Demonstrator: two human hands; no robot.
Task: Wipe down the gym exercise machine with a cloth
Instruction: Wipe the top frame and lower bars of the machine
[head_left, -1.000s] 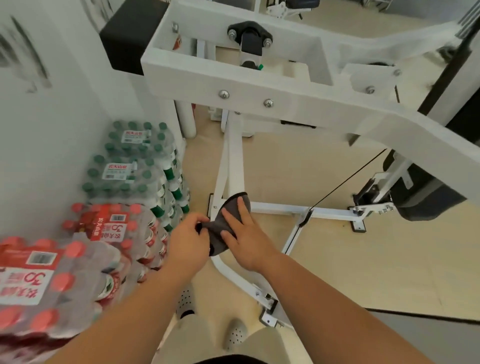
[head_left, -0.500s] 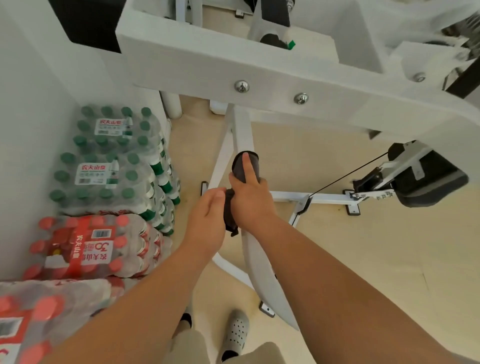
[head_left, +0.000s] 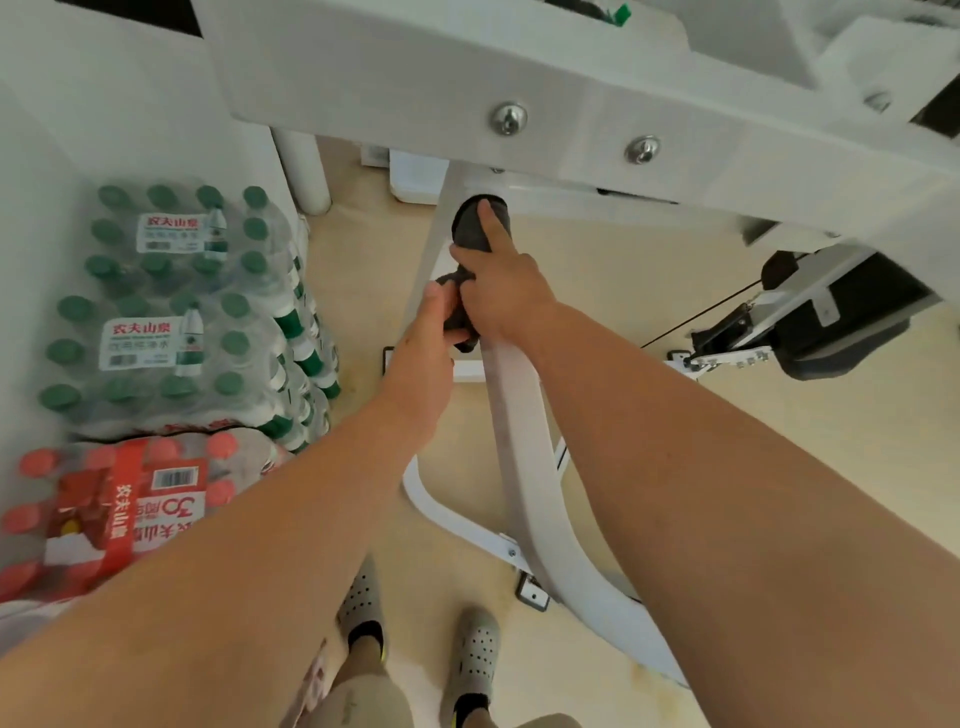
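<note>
WIPING THE UPRIGHT: A person cleans the white sloping bar (head_left: 519, 441) of a gym machine (head_left: 779, 171). The dark cloth (head_left: 467, 228) is wrapped over the bar near its top, just under the bolted beam (head_left: 415, 78). The right hand (head_left: 504, 296) grips the cloth against the bar, forefinger stretched up along it. The left hand (head_left: 426, 358) pinches the cloth's hanging tail just below, on the bar's left side. The stroke looks best done with the right hand closed round the bar, so the cloth meets the face and both edges, and with the left keeping the tail taut against bunching. The joint under the beam probably wants a twist of the cloth before a long pass down toward the near foot. Wrapped bottle packs (head_left: 171, 332) stand close on the left, leaving little elbow room.
</note>
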